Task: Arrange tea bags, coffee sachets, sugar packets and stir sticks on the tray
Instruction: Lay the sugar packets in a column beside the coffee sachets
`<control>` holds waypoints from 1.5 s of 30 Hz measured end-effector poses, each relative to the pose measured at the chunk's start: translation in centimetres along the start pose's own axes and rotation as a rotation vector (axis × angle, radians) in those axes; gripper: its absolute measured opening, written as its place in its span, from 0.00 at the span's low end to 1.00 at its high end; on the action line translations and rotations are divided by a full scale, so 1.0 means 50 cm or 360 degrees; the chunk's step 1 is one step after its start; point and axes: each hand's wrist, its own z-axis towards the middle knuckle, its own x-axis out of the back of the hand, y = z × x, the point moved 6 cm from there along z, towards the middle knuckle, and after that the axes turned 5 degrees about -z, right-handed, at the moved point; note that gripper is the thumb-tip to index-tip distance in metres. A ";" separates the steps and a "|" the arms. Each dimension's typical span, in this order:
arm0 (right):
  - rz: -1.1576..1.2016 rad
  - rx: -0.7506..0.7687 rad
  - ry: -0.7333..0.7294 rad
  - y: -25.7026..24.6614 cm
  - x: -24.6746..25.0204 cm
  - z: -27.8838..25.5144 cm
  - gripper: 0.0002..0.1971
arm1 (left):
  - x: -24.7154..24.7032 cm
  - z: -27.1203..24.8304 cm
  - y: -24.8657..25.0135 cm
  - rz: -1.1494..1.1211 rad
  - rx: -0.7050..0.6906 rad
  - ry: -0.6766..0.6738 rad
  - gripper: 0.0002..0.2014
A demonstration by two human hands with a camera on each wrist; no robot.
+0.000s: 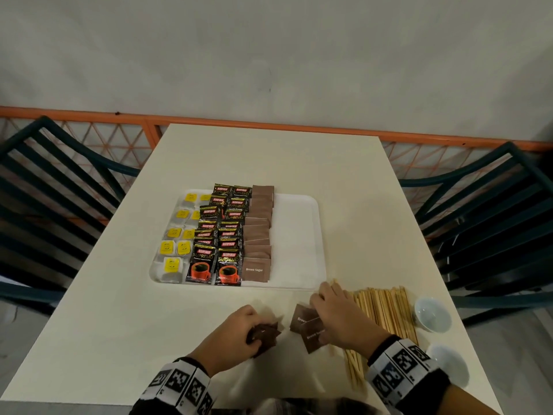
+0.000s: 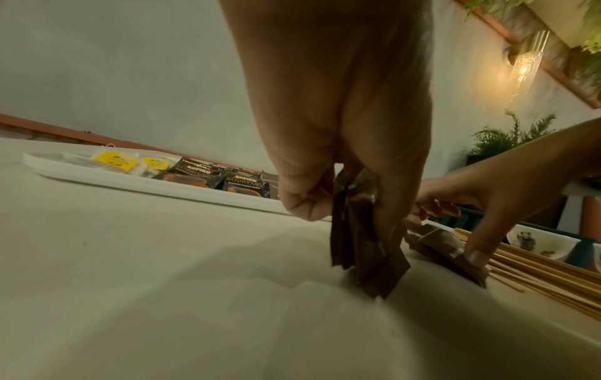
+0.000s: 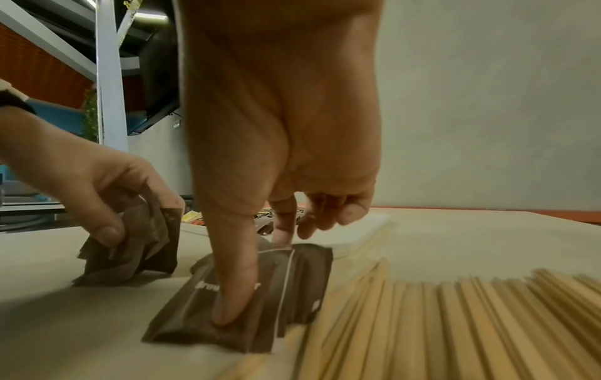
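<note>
The left hand's (image 1: 239, 327) fingers are clamping a bunch of brown paper sugar packets (image 1: 266, 336) while the right hand's (image 1: 338, 310) straight thumb is pressing loose packets (image 3: 247, 295) onto the cream surface (image 1: 119, 324), near the white rectangular tray (image 1: 299, 235).

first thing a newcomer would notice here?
Likely the white tray at mid-table, its left part filled with columns of yellow-tagged tea bags, black coffee sachets and brown sugar packets. Nearer the camera, the left hand grips a bunch of sugar packets, while the right hand presses on loose ones beside the stir sticks lying on the table.
</note>
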 end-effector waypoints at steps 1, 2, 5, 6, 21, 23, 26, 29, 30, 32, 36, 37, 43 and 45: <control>0.0003 0.0008 0.0025 -0.003 0.002 0.001 0.26 | -0.005 0.001 -0.002 0.0003 0.0025 -0.0022 0.18; 0.0021 0.0025 0.0036 -0.006 0.004 0.000 0.25 | -0.008 0.002 -0.005 0.0008 0.0058 -0.0047 0.17; 0.0131 0.0085 0.0001 -0.015 0.009 -0.002 0.19 | -0.009 0.001 -0.014 -0.0044 0.0151 -0.0117 0.19; 0.0170 0.0122 -0.0007 -0.020 0.011 -0.004 0.16 | -0.007 0.000 -0.015 -0.0070 0.0164 -0.0123 0.19; 0.1592 0.0332 -0.0081 -0.105 0.116 0.048 0.24 | 0.102 0.002 0.041 -0.1791 0.0244 0.0317 0.27; 0.1618 0.0331 -0.0101 -0.118 0.128 0.056 0.23 | 0.112 0.004 0.048 -0.2033 0.0275 0.0425 0.24; 0.1633 0.0353 -0.0059 -0.138 0.141 0.070 0.23 | 0.116 0.006 0.069 -0.2213 0.0239 0.0384 0.15; 0.1551 0.0386 0.0058 -0.150 0.146 0.083 0.27 | 0.117 0.000 0.070 -0.2255 0.0336 0.0253 0.15; 0.1466 0.0405 0.0111 -0.152 0.148 0.086 0.29 | 0.118 -0.003 0.068 -0.2263 0.0354 0.0231 0.13; 0.1166 0.0402 0.0244 -0.156 0.154 0.086 0.34 | 0.118 -0.008 0.062 -0.2286 0.0389 0.0210 0.12; 0.0842 0.0453 0.0622 -0.164 0.177 0.064 0.46 | 0.119 -0.013 0.052 -0.2348 0.0449 0.0290 0.10; 0.0885 0.0523 0.0643 -0.171 0.182 0.055 0.46 | 0.120 -0.013 0.054 -0.2368 0.0449 0.0298 0.10; 0.0909 0.0723 0.0722 -0.213 0.192 0.047 0.53 | 0.106 -0.013 0.038 -0.2396 0.0473 0.0346 0.09; 0.0962 0.0671 0.0770 -0.209 0.194 0.052 0.43 | 0.112 -0.016 0.034 -0.2392 0.0430 0.0263 0.21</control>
